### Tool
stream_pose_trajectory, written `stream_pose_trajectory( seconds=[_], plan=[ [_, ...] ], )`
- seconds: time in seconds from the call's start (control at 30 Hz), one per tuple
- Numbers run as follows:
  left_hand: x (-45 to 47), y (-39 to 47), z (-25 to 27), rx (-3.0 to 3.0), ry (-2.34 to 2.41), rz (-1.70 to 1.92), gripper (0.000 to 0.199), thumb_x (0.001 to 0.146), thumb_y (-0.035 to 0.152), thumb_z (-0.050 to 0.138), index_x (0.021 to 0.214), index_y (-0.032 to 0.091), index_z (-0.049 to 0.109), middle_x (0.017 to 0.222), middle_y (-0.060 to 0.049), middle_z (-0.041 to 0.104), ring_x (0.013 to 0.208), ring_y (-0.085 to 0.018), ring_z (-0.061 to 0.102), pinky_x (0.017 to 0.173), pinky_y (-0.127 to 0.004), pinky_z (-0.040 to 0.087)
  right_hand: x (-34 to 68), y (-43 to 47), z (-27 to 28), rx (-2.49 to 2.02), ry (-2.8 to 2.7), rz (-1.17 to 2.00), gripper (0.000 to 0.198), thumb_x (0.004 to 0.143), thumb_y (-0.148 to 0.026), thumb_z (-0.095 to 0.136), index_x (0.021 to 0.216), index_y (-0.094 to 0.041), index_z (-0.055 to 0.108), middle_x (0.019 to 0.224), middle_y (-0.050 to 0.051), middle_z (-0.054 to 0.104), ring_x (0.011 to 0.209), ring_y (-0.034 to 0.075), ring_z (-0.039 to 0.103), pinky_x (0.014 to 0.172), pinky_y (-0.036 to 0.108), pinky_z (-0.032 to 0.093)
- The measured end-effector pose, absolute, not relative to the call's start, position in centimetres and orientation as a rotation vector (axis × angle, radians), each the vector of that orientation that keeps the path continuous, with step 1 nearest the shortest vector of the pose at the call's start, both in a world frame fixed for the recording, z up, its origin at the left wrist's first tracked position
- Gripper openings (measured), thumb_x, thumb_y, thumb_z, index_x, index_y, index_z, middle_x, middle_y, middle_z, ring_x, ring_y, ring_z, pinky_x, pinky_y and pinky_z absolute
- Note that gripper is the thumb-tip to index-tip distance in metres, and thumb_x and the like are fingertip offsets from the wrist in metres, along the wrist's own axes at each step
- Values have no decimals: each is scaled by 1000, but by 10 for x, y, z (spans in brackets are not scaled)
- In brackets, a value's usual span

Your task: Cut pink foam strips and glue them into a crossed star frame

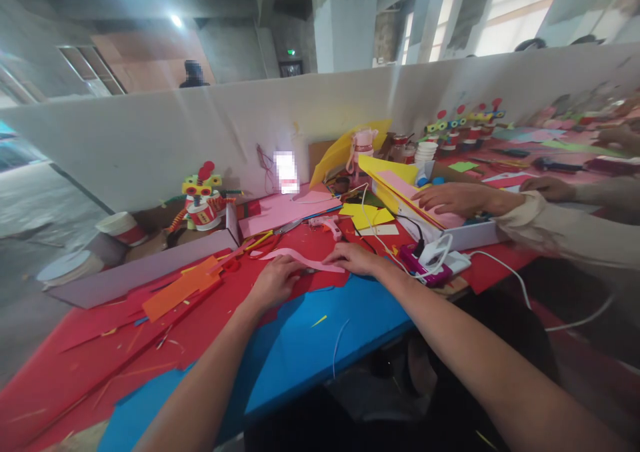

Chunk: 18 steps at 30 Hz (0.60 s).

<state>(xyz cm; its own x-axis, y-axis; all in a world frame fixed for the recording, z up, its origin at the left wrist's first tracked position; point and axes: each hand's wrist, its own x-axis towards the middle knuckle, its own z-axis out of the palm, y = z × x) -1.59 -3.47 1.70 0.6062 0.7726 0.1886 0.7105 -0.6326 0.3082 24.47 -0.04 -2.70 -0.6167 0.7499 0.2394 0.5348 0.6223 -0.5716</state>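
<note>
A curved pink paper strip (pixel 313 263) spans the gap between my two hands, just above the red tabletop. My left hand (pixel 276 280) has its fingers curled on the strip's left part. At the other end, my right hand (pixel 354 259) pinches the strip between thumb and fingers. Just beyond my right fingertips lies a pink glue gun (pixel 327 225). Scissors (pixel 259 241) with orange handles rest beyond my left hand. Blue paper (pixel 320 325) covers the table edge under my forearms.
On the left stands a box (pixel 165 265) with paper cups and a paper-cup robot figure (pixel 200 205). Orange paper (pixel 183 289) lies before it. A purple power strip (pixel 425 265) with white cables is at right. A co-worker's hand (pixel 455 200) reaches over another box (pixel 470 234).
</note>
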Motion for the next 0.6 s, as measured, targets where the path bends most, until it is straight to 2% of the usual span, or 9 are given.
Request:
stream_pose_trajectory(
  seconds=[0.6],
  plan=[
    [-7, -41, 11, 2672, 1166, 435, 38, 82, 8, 51, 112, 22, 69, 105, -8, 64, 99, -22, 57, 89, -36, 46, 244, -4, -25, -1027, -2396, 590, 29, 88, -15, 57, 112, -23, 73, 99, 8, 69, 90, 17, 62, 81, 26, 45]
  ],
)
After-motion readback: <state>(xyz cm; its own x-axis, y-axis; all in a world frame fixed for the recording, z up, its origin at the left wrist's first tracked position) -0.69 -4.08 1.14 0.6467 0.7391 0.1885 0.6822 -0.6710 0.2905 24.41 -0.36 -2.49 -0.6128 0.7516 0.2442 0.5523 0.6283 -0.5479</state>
